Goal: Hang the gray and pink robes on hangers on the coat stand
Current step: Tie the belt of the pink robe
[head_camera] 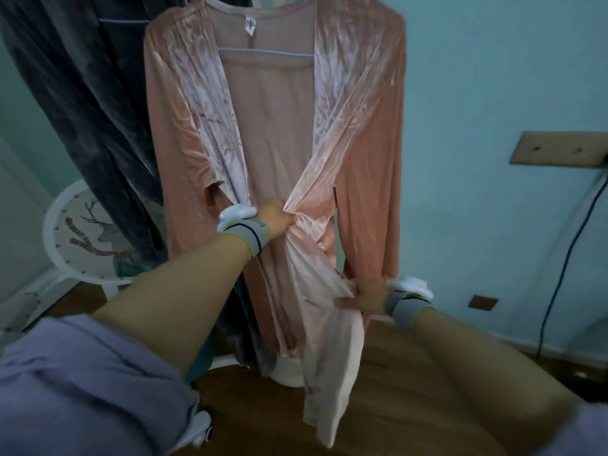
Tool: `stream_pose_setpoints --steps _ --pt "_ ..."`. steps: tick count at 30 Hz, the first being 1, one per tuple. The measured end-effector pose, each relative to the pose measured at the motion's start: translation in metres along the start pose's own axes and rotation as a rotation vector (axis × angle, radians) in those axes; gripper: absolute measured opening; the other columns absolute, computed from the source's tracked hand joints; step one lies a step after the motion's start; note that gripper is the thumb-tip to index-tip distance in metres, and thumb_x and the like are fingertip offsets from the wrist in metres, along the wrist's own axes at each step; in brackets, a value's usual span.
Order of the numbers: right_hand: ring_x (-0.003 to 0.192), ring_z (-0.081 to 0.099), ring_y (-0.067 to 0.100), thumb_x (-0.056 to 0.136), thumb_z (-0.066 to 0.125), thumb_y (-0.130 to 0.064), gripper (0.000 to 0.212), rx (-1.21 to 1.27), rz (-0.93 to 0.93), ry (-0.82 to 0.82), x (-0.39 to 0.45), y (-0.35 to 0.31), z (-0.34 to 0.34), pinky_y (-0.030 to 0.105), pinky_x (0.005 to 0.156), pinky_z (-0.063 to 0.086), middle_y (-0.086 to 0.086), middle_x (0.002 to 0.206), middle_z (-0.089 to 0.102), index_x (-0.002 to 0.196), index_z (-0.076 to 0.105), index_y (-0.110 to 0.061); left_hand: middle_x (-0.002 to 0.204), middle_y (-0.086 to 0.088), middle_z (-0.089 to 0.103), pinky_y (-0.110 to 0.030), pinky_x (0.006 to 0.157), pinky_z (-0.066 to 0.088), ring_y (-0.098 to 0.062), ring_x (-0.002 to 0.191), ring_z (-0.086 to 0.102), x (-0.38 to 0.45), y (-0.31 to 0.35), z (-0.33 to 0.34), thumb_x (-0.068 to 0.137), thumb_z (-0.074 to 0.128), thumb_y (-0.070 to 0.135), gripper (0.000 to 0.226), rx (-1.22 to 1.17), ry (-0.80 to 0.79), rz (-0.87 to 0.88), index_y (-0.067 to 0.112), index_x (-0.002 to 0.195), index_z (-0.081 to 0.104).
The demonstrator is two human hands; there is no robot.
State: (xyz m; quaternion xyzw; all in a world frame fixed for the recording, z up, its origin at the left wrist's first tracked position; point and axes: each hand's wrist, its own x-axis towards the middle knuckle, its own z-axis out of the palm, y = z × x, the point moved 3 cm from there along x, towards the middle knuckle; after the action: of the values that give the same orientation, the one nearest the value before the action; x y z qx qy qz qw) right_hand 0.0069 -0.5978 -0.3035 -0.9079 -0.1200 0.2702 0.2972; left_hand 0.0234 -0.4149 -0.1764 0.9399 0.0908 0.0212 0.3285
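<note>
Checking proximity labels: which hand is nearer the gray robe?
Left. The left hand grips the pink robe at its waist, closer to the gray robe; the right hand holds fabric lower right.

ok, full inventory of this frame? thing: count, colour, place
pink robe: 1, pink, centre, on a hanger
hanger: 1, pale, bar visible inside pink robe
gray robe: 1, dark gray, hanging left of pink robe
round clock: 1, white with deer print, low left behind gray robe
wall plate: 1, brown, right wall
cable: 1, dark, down right wall
floor: wood, brown, bottom
left hand: grips pink robe's gathered front
right hand: holds pink fabric lower right
wristbands: 2, gray, one on each wrist
</note>
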Motion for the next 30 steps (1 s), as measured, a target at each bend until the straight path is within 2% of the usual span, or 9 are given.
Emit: stream_pose_setpoints --steps 2,4,8,12,15,20,22,25,30 --pt "0.097 0.060 0.025 0.086 0.055 -0.051 0.039 -0.095 0.029 0.002 -0.006 -0.002 -0.021 0.023 0.080 0.042 0.009 0.106 0.065 0.099 0.064 -0.015 0.114 -0.027 0.064 -0.033 0.080 0.044 -0.035 0.106 0.061 0.001 0.001 0.001 0.089 0.054 0.011 0.029 0.013 0.011 0.000 -0.005 0.112 0.063" --pt "0.061 0.052 0.017 0.085 0.053 -0.055 0.046 -0.110 0.070 0.027 -0.014 -0.010 -0.046 0.017 0.055 0.040 0.003 0.067 0.058 0.059 0.053 -0.018 0.107 -0.025 0.065 -0.032 0.077 0.043 -0.034 0.101 0.062 0.000 0.002 0.003 0.090 0.055 0.018 0.030 0.049 -0.039 0.011 -0.004 0.108 0.064" --pt "0.026 0.038 0.001 0.091 0.056 -0.030 0.035 0.604 -0.048 0.118 -0.024 -0.050 -0.096 0.012 0.029 0.029 -0.004 0.043 0.049 0.060 0.051 -0.014 0.065 -0.006 0.053 -0.025 0.057 0.036 -0.021 0.067 0.050 -0.006 0.003 -0.002 0.088 0.058 0.040 0.035 0.078 -0.179 0.017 0.007 0.076 0.062" --pt "0.030 0.049 0.003 0.097 0.043 -0.014 0.028 0.974 -0.231 0.021 -0.035 -0.106 -0.138 0.013 0.035 0.042 0.003 0.050 0.057 0.073 0.054 -0.004 0.058 0.000 0.051 -0.022 0.056 0.038 -0.016 0.060 0.047 -0.010 -0.003 -0.039 0.088 0.059 0.032 0.032 0.043 -0.041 -0.006 0.011 0.065 0.063" --pt "0.027 0.052 0.008 0.099 0.039 -0.021 0.028 0.791 -0.149 -0.053 -0.040 -0.128 -0.139 0.011 0.032 0.041 0.004 0.040 0.060 0.079 0.049 -0.005 0.062 -0.003 0.054 -0.011 0.052 0.035 -0.017 0.066 0.049 -0.020 -0.005 -0.067 0.084 0.064 0.023 0.019 -0.023 0.038 0.005 0.013 0.068 0.063" --pt "0.028 0.055 0.008 0.100 0.036 -0.030 0.034 0.650 -0.020 -0.267 -0.030 -0.140 -0.102 0.014 0.031 0.045 0.004 0.043 0.065 0.077 0.049 -0.007 0.065 -0.009 0.060 -0.031 0.073 0.041 -0.020 0.068 0.054 -0.036 0.015 -0.097 0.081 0.069 0.017 0.022 -0.318 0.071 0.132 0.018 0.059 0.064" --pt "0.032 0.059 0.011 0.100 0.037 -0.030 0.034 0.765 -0.016 -0.292 -0.022 -0.146 -0.086 0.018 0.035 0.049 0.003 0.042 0.064 0.077 0.049 -0.007 0.061 0.005 0.063 -0.025 0.071 0.042 -0.006 0.061 0.056 -0.045 0.027 -0.097 0.081 0.068 0.012 0.019 -0.243 -0.033 0.194 0.019 0.063 0.064" --pt "0.055 0.062 0.020 0.100 0.036 -0.022 0.033 0.798 -0.077 -0.376 -0.015 -0.158 -0.060 0.030 0.064 0.055 0.012 0.060 0.061 0.075 0.051 -0.007 0.067 0.000 0.059 -0.021 0.069 0.040 -0.005 0.065 0.051 -0.061 0.038 -0.084 0.081 0.067 0.006 0.015 -0.165 -0.267 0.223 0.016 0.071 0.064" --pt "0.031 0.051 0.009 0.098 0.032 0.000 0.036 0.593 -0.079 -0.294 -0.013 -0.161 -0.047 0.019 0.048 0.038 0.002 0.033 0.054 0.064 0.041 -0.006 0.081 -0.014 0.062 -0.035 0.083 0.044 -0.028 0.080 0.055 -0.073 0.032 -0.057 0.083 0.059 -0.006 0.017 -0.314 -0.515 0.211 0.008 0.075 0.063"
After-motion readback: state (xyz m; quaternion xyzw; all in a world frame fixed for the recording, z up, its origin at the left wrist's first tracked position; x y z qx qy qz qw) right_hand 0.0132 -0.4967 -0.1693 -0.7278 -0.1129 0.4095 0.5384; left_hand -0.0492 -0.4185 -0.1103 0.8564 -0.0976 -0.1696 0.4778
